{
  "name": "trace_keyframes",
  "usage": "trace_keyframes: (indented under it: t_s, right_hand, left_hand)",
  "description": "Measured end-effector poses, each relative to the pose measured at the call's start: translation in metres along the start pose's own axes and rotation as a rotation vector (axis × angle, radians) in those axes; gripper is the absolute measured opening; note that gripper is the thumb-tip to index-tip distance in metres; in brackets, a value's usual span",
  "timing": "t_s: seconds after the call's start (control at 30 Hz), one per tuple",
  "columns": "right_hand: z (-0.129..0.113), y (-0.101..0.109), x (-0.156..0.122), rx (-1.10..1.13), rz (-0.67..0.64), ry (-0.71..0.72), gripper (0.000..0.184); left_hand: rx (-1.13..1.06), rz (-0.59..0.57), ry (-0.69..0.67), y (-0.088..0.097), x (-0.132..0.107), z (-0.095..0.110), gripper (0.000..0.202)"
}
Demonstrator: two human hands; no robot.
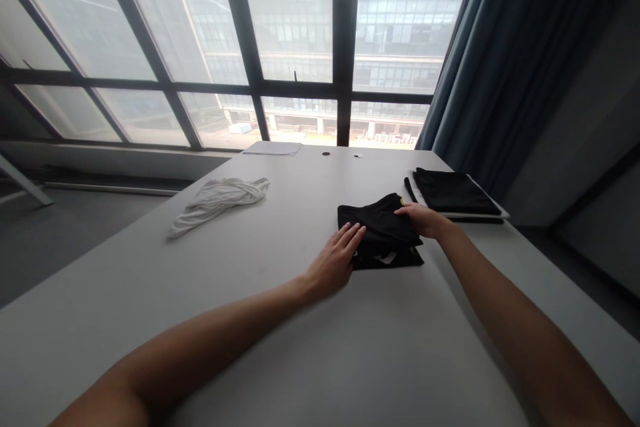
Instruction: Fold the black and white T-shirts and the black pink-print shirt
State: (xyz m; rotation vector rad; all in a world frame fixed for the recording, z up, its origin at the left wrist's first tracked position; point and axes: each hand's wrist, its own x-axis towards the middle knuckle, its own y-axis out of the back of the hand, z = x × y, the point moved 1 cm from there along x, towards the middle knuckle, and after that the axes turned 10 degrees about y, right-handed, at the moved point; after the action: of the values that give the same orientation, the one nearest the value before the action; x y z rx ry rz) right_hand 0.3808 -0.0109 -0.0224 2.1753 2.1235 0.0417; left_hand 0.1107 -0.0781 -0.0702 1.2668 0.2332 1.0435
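A folded black garment [383, 227] lies on the white table [280, 320], right of the middle. My left hand [336, 259] rests flat at its left edge, fingers stretched out and fingertips touching the cloth. My right hand [423, 218] lies on the garment's right side, fingers extended over the fabric and pressing it down. Neither hand grips anything.
A crumpled white garment [220, 200] lies at the left of the table. Another folded black garment [453, 192] sits on a white board [493, 212] at the right edge. A sheet of paper [273, 148] lies at the far edge by the window. A dark curtain [505, 60] hangs at right.
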Motion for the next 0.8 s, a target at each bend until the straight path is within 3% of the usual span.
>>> trace_keyframes:
  t_s: [0.1, 0.43, 0.6, 0.8]
  right_hand:
    - [0.017, 0.007, 0.003, 0.038, -0.039, -0.091, 0.013]
    - [0.035, 0.008, 0.007, -0.040, 0.162, 0.001, 0.031]
    - [0.039, 0.008, 0.005, -0.123, 0.197, 0.028, 0.029]
    - [0.041, 0.007, 0.003, -0.279, 0.191, 0.082, 0.025]
  left_hand:
    - [0.024, -0.051, -0.057, -0.005, 0.000, -0.005, 0.093]
    - [0.079, -0.206, -0.131, -0.009, 0.000, -0.010, 0.076]
    - [0.067, -0.138, -0.116, -0.001, 0.000, 0.002, 0.066]
    - [0.109, -0.068, -0.152, 0.000, 0.021, 0.019, 0.033]
